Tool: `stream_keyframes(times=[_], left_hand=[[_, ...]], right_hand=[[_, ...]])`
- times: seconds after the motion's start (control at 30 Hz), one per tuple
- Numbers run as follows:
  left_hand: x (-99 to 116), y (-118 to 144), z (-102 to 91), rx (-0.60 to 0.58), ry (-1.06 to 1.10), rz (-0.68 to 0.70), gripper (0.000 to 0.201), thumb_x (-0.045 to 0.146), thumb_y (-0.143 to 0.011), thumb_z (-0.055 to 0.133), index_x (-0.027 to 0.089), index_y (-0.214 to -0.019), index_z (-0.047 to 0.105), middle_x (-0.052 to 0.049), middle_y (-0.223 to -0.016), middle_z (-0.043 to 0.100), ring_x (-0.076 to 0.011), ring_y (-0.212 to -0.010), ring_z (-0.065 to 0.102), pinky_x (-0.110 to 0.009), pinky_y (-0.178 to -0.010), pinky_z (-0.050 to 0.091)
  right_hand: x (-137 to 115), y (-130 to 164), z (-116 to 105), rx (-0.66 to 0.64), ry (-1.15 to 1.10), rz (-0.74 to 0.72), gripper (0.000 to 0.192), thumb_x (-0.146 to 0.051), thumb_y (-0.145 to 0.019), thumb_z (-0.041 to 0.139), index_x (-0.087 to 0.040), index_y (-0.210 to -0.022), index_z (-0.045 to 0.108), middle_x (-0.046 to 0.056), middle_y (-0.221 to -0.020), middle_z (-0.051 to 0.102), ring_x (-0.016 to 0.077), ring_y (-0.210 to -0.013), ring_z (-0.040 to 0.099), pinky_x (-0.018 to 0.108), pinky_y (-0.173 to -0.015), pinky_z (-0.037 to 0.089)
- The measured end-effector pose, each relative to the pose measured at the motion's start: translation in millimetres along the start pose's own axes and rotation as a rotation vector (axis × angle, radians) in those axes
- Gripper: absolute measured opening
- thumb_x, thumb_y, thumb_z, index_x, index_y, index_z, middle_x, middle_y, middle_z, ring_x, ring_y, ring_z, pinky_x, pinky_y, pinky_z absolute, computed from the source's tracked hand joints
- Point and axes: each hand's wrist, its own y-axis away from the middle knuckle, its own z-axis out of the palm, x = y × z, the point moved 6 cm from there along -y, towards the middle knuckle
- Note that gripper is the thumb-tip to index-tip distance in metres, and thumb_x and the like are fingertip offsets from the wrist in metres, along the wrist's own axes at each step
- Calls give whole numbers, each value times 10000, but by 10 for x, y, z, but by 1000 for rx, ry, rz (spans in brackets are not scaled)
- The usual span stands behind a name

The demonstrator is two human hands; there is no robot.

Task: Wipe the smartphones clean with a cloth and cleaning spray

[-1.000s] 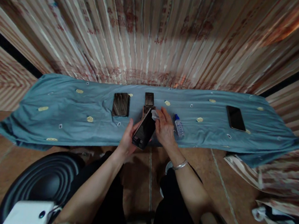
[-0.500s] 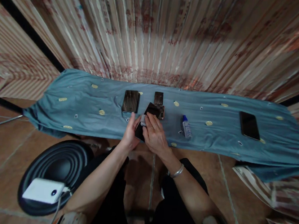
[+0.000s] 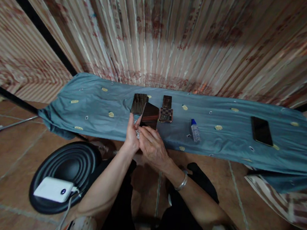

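Note:
A dark glossy phone (image 3: 150, 115) is held up, tilted, over the front of the cloth-covered bench. My left hand (image 3: 132, 138) grips it along its left side, thumb pointing up. Fingers bent, my right hand (image 3: 153, 146) presses at the phone's lower edge. A small pale wiping cloth (image 3: 138, 133) shows between the two hands, mostly hidden by the fingers. Just beyond the phone lie a dark tablet-like device (image 3: 138, 104) and a small dark square panel (image 3: 167, 101). A checkered phone-like piece (image 3: 166, 114) adjoins that panel. To the right lies a blue-capped bottle (image 3: 195, 130).
Blue patterned fabric (image 3: 223, 142) covers the narrow bench. Another dark tablet (image 3: 262, 131) lies at its right. On the floor at left, a white power bank (image 3: 54, 189) with a cable rests on a black ringed round stool (image 3: 67, 156). Behind hangs a striped curtain (image 3: 163, 38).
The phone has turned more upright in my left hand. My right hand has slid from the phone's face down to its lower edge, with the cloth. The view has shifted slightly left.

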Motion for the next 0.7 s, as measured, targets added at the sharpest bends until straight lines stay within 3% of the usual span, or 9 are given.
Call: stream_keyframes(times=[0.13,0.27,0.37,0.43,0.5,0.6,0.7], left_hand=[[79,-12,-30,36,67,28,438,574,-916,470,199,-886,696,-73,-936,763,-249,-1063,694,-390,-949,536],[178,-11,1,-48,100,90,451,506,-962,423,182,-830,707,-54,-834,757,-199,-907,718,-337,-905,542],[221,19,20,-78,122,112,470,464,-984,392,165,-806,708,-51,-803,754,-167,-799,711,-313,-887,539],[224,46,31,-83,131,101,447,433,-986,403,156,-810,707,-56,-803,755,-169,-803,711,-326,-912,533],[209,72,37,-78,134,80,409,404,-980,430,149,-821,707,-63,-805,754,-182,-839,714,-346,-944,522],[159,96,39,-74,109,58,331,375,-954,494,146,-851,710,-64,-817,754,-198,-897,713,-356,-966,510],[78,100,50,-100,47,52,287,376,-924,555,142,-883,715,-68,-860,757,-209,-945,707,-345,-971,502]], right_hand=[[44,8,-59,11,42,-3,355,-150,-982,432,-121,-1261,648,153,-1249,686,255,-1247,577,437,-1048,512],[147,35,-121,19,36,48,342,-147,-978,457,-129,-1250,662,155,-1254,684,260,-1250,574,454,-1080,485],[271,71,-181,64,-98,133,322,-186,-976,470,-135,-1199,697,153,-1238,692,252,-1232,585,441,-1085,476],[424,113,-203,118,-272,275,305,-261,-972,490,-184,-1144,729,118,-1218,704,240,-1197,609,436,-1072,478],[635,190,-179,192,-493,515,276,-386,-936,554,-238,-1026,768,69,-1157,732,239,-1124,652,429,-1028,497],[896,353,-15,280,-920,929,322,-542,-746,733,-228,-800,777,31,-829,767,213,-816,704,367,-811,569],[960,441,159,303,-1291,1194,347,-473,-545,875,-190,-699,749,13,-680,737,166,-637,662,282,-637,552]])
